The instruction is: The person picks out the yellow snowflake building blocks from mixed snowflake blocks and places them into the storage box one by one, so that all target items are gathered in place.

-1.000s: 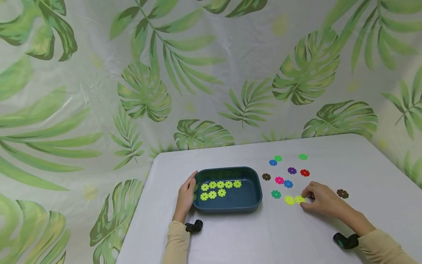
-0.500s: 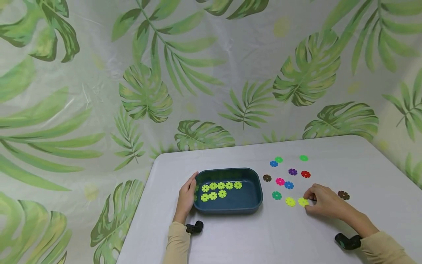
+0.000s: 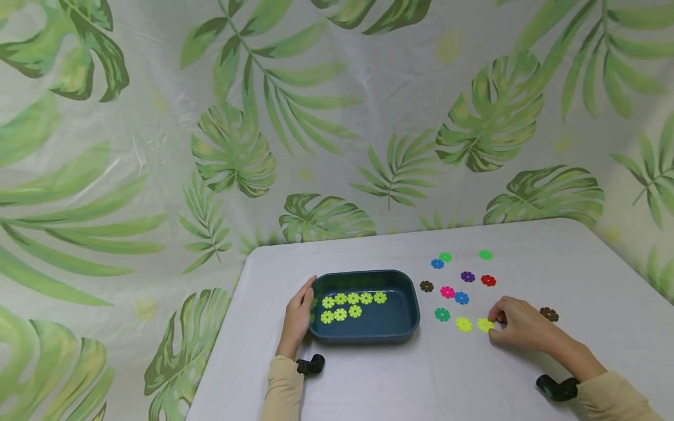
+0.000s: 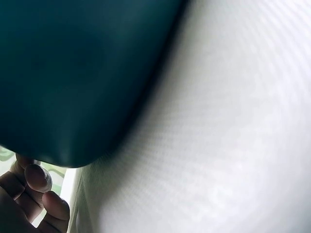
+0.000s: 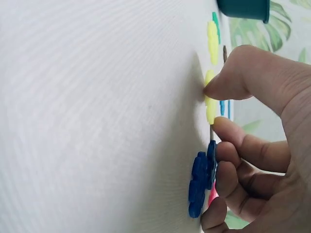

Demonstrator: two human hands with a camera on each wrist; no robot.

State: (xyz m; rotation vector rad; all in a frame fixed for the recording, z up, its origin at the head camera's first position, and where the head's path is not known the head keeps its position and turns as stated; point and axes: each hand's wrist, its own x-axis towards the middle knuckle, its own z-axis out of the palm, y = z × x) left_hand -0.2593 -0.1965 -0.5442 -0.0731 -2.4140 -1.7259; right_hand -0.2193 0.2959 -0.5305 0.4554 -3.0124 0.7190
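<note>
My left hand (image 3: pixel 297 318) holds the left end of a dark teal tub (image 3: pixel 363 338). In the left wrist view its curled fingers (image 4: pixel 38 177) lie at the corner of the tub. Several yellow-green notched plastic discs (image 3: pixel 353 299) lie inside in two rows. My right hand (image 3: pixel 518 323) has thumb and index finger at opposite edges of a yellow notched disc (image 3: pixel 485 325), pinching it on the table. Another yellow disc (image 3: pixel 464 324) lies just left. In the right wrist view, dark blue discs (image 5: pixel 197 184) are beside the other curled fingers; the hand hides them from the head view.
Loose discs are spread around the right hand: green (image 3: pixel 442 314), blue (image 3: pixel 461 298), pink (image 3: pixel 447 292), purple (image 3: pixel 467 276), red (image 3: pixel 488 280) and brown (image 3: pixel 549 314). A leaf-patterned curtain (image 3: pixel 337 128) hangs behind the white table (image 3: pixel 389 380).
The right hand has moved slightly right with the yellow disc, widening the gap to the other yellow disc. The left hand and the tub stay in place.
</note>
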